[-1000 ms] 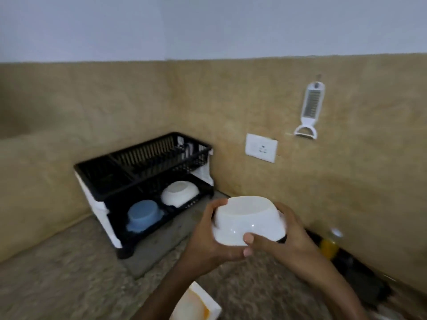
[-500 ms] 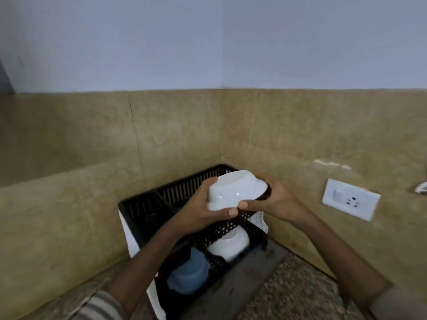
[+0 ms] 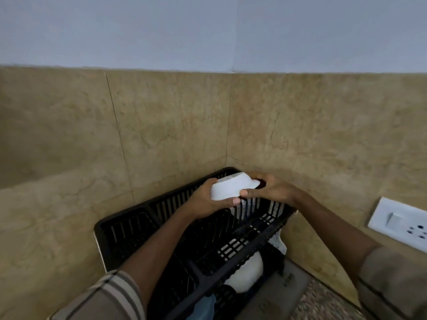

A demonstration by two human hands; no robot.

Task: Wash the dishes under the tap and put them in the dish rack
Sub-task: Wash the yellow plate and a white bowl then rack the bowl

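- Both hands, left (image 3: 205, 199) and right (image 3: 270, 190), clamped the inverted white plastic bowl (image 3: 231, 189) above the black plastic dish rack (image 3: 138, 218).
- Bowl judged light, rigid, probably wet-slippery; hold opposite walls.

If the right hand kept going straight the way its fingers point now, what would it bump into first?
The white bowl: the right hand points leftward and its fingers already wrap it. Past the bowl, the left hand is probably next, though depth is unclear.

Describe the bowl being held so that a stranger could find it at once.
Find the black dish rack in the tiled corner. Above its top tier, the left hand and right hand grip a white bowl, upside down. Another white bowl sits below, untouched.
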